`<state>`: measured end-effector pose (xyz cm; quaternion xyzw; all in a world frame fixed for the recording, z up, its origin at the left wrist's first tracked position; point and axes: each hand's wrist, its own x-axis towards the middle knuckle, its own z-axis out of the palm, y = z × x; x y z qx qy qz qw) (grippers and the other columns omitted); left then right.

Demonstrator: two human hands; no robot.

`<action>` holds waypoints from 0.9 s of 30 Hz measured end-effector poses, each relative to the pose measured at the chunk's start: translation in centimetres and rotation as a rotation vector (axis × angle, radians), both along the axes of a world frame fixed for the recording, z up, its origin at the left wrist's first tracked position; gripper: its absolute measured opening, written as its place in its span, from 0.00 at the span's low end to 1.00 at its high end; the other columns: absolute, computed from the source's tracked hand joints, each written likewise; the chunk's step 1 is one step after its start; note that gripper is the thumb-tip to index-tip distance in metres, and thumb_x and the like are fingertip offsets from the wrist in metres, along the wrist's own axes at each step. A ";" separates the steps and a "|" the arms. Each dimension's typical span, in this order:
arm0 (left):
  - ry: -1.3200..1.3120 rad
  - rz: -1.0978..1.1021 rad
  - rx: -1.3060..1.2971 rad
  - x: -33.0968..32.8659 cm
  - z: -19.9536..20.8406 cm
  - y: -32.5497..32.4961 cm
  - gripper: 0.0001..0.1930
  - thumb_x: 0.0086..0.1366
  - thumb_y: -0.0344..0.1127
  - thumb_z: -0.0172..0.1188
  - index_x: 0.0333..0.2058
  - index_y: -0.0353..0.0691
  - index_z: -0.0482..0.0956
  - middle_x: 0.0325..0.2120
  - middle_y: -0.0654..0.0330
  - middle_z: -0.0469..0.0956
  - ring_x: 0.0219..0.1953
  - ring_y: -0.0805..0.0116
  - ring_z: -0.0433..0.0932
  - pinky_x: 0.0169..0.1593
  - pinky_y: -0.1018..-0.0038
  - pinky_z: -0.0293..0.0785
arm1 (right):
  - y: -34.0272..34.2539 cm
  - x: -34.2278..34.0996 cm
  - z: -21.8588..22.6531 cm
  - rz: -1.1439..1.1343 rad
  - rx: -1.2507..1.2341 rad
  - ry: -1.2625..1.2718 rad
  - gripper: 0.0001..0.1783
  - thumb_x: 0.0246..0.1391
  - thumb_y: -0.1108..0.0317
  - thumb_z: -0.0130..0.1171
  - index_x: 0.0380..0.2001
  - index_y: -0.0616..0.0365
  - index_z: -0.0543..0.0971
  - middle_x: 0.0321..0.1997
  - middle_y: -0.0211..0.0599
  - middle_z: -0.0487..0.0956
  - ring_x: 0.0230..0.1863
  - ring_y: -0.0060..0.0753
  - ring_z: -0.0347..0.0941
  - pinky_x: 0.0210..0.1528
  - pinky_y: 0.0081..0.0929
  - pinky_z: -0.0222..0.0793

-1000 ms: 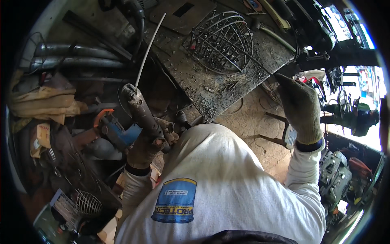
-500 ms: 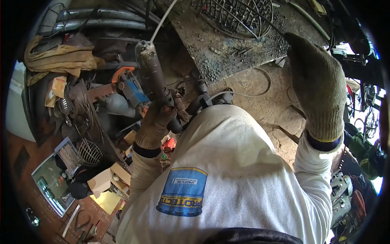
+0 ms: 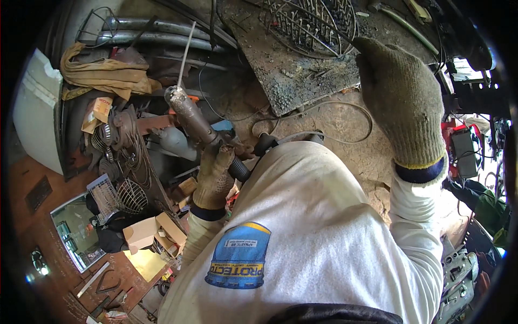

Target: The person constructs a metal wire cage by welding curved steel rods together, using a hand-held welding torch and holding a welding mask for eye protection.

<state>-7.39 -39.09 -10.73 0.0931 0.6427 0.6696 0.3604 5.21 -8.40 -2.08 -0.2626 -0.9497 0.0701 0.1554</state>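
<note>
My left hand (image 3: 211, 177), in a knitted work glove, is closed around the handle of a welding electrode holder (image 3: 194, 120). A thin pale welding rod (image 3: 187, 56) sticks up from the holder's tip. To the right, my gloved right hand (image 3: 406, 100) is raised beside the metal work table (image 3: 294, 92). Its fingertips are pinched at the end of a thin dark rod (image 3: 344, 34), which slants across a round wire frame (image 3: 272, 33) with many short spikes. The fingers' undersides are hidden. The welding rod is apart from the frame.
A looping cable (image 3: 372, 125) lies on the floor below the table. On the left are steel pipes (image 3: 156, 38), a tan cloth (image 3: 102, 75), a grey angle grinder (image 3: 178, 141), wire guards (image 3: 131, 198) and an opened cardboard box (image 3: 143, 232). Metal machinery (image 3: 457, 278) stands at lower right.
The holder's tip has swung left, away from the table, and the welding rod now leans less to the right. My right hand has shifted slightly left. The whole view has turned somewhat.
</note>
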 end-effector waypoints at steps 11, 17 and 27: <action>-0.002 -0.121 -0.054 -2.3 -0.5 -0.9 0.31 0.58 0.39 0.74 0.55 0.30 0.72 0.39 0.57 0.81 0.40 0.67 0.81 0.45 0.69 0.79 | -1.0 -0.4 0.6 -0.059 0.037 -0.010 0.13 0.63 0.63 0.55 0.48 0.45 0.83 0.33 0.42 0.83 0.34 0.48 0.82 0.35 0.41 0.77; 0.102 -0.133 0.032 -7.6 -3.1 -1.3 0.32 0.57 0.53 0.73 0.48 0.31 0.74 0.35 0.57 0.80 0.36 0.67 0.81 0.42 0.71 0.79 | -0.9 -1.0 0.3 -0.071 0.017 -0.028 0.13 0.62 0.66 0.55 0.48 0.47 0.83 0.34 0.42 0.83 0.35 0.48 0.81 0.36 0.40 0.76; 0.269 -0.598 0.078 -25.4 -6.0 0.5 0.37 0.61 0.67 0.63 0.48 0.33 0.71 0.27 0.58 0.78 0.28 0.66 0.80 0.35 0.70 0.76 | -4.4 -4.5 2.5 -0.454 0.029 -0.241 0.12 0.62 0.63 0.56 0.45 0.46 0.85 0.38 0.40 0.84 0.40 0.46 0.82 0.42 0.39 0.78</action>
